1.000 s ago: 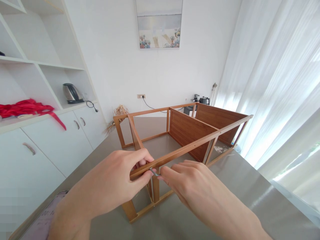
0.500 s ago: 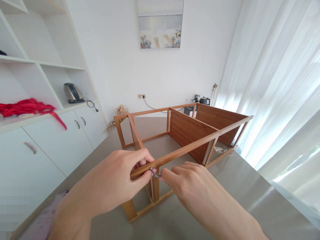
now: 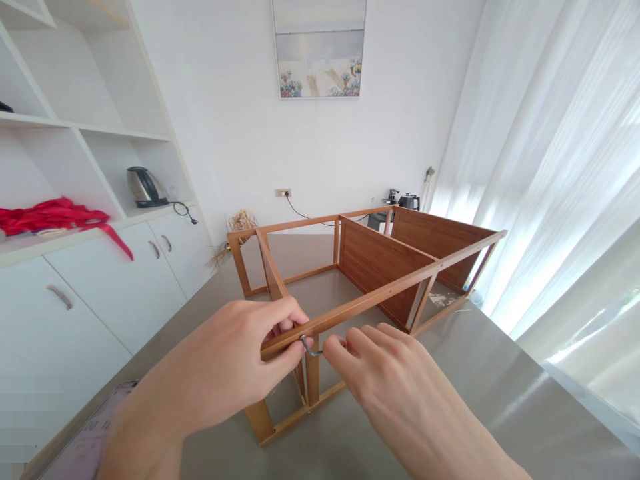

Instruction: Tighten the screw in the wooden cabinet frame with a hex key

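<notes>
At seven o'clock, nearest me, a phone [image 3: 87, 437] lies at the table edge, its screen too blurred to read. My left hand [image 3: 235, 363] wraps the near corner of the wooden frame [image 3: 360, 303], thumb under and fingers curled over the top rail, pressed tight around it. My right hand [image 3: 385, 373] sits just beside it at five o'clock, fingertips pinched on the long leg of a small hex key [image 3: 310, 345], whose short end goes into the rail where the two hands meet. To do this well, I judge I should keep the key seated straight in the screw head, turn in short swings, and let the left hand hold the joint square so nothing shifts. The screw itself is hidden behind my fingers, so I can't tell how far in it sits. Farther off, toward twelve o'clock, the frame's panels stretch across the grey table [image 3: 500, 373]; a kettle [image 3: 144, 187] stands on the shelf at ten o'clock.
</notes>
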{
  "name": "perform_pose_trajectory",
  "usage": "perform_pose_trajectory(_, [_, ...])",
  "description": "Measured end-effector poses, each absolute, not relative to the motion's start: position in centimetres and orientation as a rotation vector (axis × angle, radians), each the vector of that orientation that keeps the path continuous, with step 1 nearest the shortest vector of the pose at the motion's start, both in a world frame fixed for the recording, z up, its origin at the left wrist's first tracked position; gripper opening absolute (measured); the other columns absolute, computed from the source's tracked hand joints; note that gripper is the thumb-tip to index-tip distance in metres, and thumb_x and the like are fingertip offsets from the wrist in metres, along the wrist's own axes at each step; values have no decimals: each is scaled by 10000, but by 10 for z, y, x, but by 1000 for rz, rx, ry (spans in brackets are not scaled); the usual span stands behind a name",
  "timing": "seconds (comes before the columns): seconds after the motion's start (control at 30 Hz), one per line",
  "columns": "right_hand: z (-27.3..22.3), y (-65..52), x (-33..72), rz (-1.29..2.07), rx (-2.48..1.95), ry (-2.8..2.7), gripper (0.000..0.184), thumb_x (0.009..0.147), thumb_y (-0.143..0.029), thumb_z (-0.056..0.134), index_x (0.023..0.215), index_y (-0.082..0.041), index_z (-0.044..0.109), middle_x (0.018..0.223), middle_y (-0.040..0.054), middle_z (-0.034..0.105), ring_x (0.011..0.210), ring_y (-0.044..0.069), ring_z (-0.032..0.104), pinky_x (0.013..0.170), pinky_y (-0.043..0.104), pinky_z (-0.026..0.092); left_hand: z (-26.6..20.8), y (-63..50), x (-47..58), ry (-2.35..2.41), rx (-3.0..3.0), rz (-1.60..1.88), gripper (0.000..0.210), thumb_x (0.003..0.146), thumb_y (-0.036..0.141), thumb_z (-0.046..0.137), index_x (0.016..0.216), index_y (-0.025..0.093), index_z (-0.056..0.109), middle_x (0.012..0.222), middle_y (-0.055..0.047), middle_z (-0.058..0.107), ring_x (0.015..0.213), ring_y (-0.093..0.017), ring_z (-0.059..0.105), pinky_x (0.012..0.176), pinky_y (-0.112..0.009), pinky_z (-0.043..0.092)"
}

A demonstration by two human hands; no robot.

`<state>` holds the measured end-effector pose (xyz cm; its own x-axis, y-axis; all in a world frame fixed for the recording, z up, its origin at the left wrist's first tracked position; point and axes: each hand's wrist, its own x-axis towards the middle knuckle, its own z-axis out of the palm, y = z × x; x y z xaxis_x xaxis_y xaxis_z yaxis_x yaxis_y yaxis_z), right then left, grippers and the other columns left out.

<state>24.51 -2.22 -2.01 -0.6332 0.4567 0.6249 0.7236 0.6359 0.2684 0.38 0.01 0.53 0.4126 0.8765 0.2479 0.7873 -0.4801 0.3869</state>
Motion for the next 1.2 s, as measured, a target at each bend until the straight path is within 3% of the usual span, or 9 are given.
perform_pose_trajectory(0.27, [-20, -23, 245, -737, -950, -2333, 396, 608, 63, 659, 821, -253, 550, 706, -58, 571, 546, 160, 444, 552, 359, 312, 8, 0, 5, 1498, 2479, 616, 182, 1046, 407, 596, 1026, 338, 764, 892, 61, 830, 742, -170, 731, 619, -294, 474])
perform_pose_trajectory(0.43, [-19, -21, 246, -749, -950, -2337, 357, 679, 55, 662, 824, -253, 553, 701, -59, 518, 538, 163, 391, 561, 368, 288, 7, 2, 5, 1462, 2504, 630, 187, 1053, 403, 598, 1031, 335, 771, 888, 69, 832, 709, -159, 711, 617, -283, 473])
perform_pose_trajectory(0.67, [-18, -19, 249, -662, -949, -2377, 425, 627, 101, 621, 848, -256, 557, 716, -73, 539, 555, 160, 484, 573, 352, 308, 4, 1, 2, 1472, 2498, 636, 180, 1048, 409, 604, 1028, 337, 768, 858, 74, 817, 689, -152, 706, 601, -285, 469])
perform_pose_trajectory(0.83, [-19, -22, 248, -643, -955, -2366, 409, 645, 109, 638, 832, -250, 581, 688, -74, 530, 523, 165, 452, 546, 362, 277, 6, 0, 4, 1490, 2479, 637, 175, 1043, 393, 602, 1008, 337, 764, 847, 79, 811, 683, -150, 700, 596, -289, 470])
perform_pose_trajectory(0.93, [-21, -20, 245, -568, -949, -2438, 382, 739, 118, 665, 869, -238, 622, 690, -67, 565, 529, 177, 466, 563, 367, 289, 7, -1, 6, 1497, 2473, 635, 167, 1039, 377, 610, 991, 324, 760, 835, 75, 810, 679, -148, 692, 611, -283, 480])
perform_pose_trajectory(1.03, [-20, -13, 244, -351, -963, -2632, 311, 924, 85, 685, 982, -220, 672, 720, -59, 624, 555, 186, 504, 574, 363, 291, 8, -1, 6, 1466, 2475, 629, 158, 1029, 352, 611, 971, 322, 755, 830, 84, 809, 664, -137, 678, 618, -269, 483])
perform_pose_trajectory(1.13, [-15, -5, 246, -79, -1017, -2718, 185, 1156, -104, 640, 1022, -229, 667, 747, -56, 645, 557, 176, 499, 569, 363, 262, 6, -1, 4, 1454, 2472, 634, 166, 1026, 343, 606, 963, 332, 759, 832, 91, 806, 658, -133, 668, 614, -263, 479])
perform_pose_trajectory(1.2, [-12, -3, 248, 45, -1039, -2712, 203, 1220, -194, 599, 1029, -234, 656, 777, -53, 665, 578, 172, 531, 582, 364, 260, 4, 0, 3, 1456, 2469, 639, 169, 1032, 353, 607, 971, 339, 765, 826, 90, 801, 655, -135, 666, 607, -267, 473])
